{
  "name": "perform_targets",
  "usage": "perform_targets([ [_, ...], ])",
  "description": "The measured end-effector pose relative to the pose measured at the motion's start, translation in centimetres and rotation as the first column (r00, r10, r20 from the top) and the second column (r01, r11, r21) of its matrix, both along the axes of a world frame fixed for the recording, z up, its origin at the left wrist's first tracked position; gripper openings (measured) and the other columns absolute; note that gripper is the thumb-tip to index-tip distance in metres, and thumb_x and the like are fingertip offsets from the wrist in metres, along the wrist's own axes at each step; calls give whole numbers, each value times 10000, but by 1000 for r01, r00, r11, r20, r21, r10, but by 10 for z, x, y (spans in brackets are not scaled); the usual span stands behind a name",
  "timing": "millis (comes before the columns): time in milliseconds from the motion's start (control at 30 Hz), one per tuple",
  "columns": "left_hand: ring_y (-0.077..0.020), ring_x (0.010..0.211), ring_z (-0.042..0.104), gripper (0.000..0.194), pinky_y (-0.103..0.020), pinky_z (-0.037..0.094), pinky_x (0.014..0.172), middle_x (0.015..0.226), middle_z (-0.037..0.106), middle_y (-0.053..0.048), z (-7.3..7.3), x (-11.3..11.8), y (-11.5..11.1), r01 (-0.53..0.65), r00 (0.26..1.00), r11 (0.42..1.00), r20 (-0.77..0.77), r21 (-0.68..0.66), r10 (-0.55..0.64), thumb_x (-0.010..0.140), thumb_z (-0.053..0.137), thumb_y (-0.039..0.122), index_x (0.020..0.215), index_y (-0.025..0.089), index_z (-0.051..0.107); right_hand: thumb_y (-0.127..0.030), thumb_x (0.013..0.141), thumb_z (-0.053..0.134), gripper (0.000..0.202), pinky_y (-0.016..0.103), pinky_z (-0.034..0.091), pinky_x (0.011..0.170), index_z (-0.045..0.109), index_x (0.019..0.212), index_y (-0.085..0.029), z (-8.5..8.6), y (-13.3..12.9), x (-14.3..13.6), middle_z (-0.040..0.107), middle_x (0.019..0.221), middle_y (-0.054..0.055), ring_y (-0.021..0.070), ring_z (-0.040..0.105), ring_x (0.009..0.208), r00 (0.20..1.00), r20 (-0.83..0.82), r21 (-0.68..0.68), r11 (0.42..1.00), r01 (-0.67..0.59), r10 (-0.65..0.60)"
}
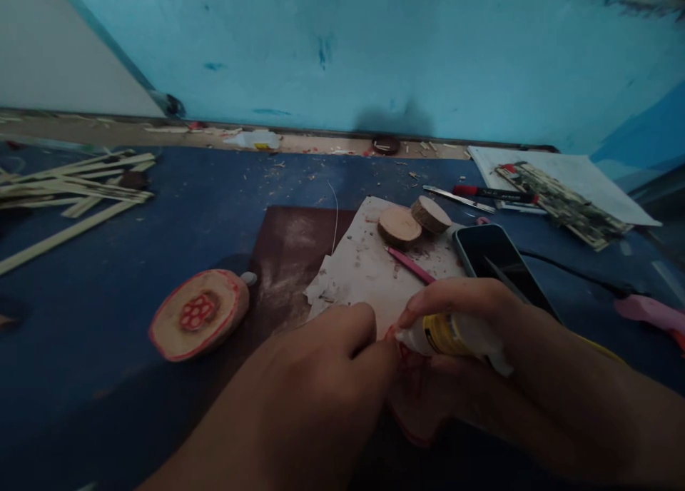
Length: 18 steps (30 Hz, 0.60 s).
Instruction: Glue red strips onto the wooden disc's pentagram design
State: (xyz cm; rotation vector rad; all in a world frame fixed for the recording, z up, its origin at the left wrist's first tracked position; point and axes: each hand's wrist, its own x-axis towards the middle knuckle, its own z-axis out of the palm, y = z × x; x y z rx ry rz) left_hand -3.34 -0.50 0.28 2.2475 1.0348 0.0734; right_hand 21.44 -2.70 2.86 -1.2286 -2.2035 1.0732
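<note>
My right hand [481, 334] is wrapped round a small clear glue bottle [447, 336] with a yellow label, its nozzle tilted left. Against that nozzle tip, my left hand [332, 370] is closed in a pinch; what its fingers hold is hidden. Below both hands lies a wood piece [420, 409] with red lines along its edge and on its face, partly covered by the fingers. A larger wood slice [199, 315] stands apart to the left, with a red rim and a red flower-like mark at its centre.
Two small wood slices [399, 224] and a pink pen-like tool [411, 265] lie on white paper [353, 277]. Beside them are a phone [503, 252], tweezers [457, 198] and a marker [495, 194]. Thin wood strips [80, 188] pile at left; another bottle [254, 140] lies by the wall.
</note>
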Motion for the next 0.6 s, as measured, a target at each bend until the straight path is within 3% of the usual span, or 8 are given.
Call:
perform_targets([
  [133,-165,728,575,187,-230,433,591,944,628,20,-1,-1,0,90,994,996,-68,2,-89,989,593,222,1038,322,745,-210,1070,618,437,165,585,693,432,1379,-457,-1,0,-1,801,923,-137,94,787,790,1000,-6,-51,999,18,-18],
  [333,-138,645,508,217,-219,384,552,899,622,20,-3,-2,-3,79,993,996,-86,43,-75,1044,541,338,965,300,740,-229,1074,598,422,161,587,648,426,1377,-466,0,3,-2,805,937,-137,94,789,784,997,35,-38,997,63,-61],
  [500,-127,661,557,146,-241,337,534,885,642,48,-2,-1,-3,55,998,998,12,23,-56,1007,627,218,998,314,736,-319,1085,597,370,170,615,630,457,1396,-463,2,0,2,822,1135,-92,116,810,857,995,74,-43,997,67,-64],
  [600,-114,655,584,169,-262,360,561,862,620,63,-5,-2,-1,17,991,999,134,38,-22,983,647,132,950,290,697,-313,1080,616,385,169,611,663,461,1401,-458,3,0,2,822,1052,-98,109,803,822,996,65,-31,997,70,-68],
])
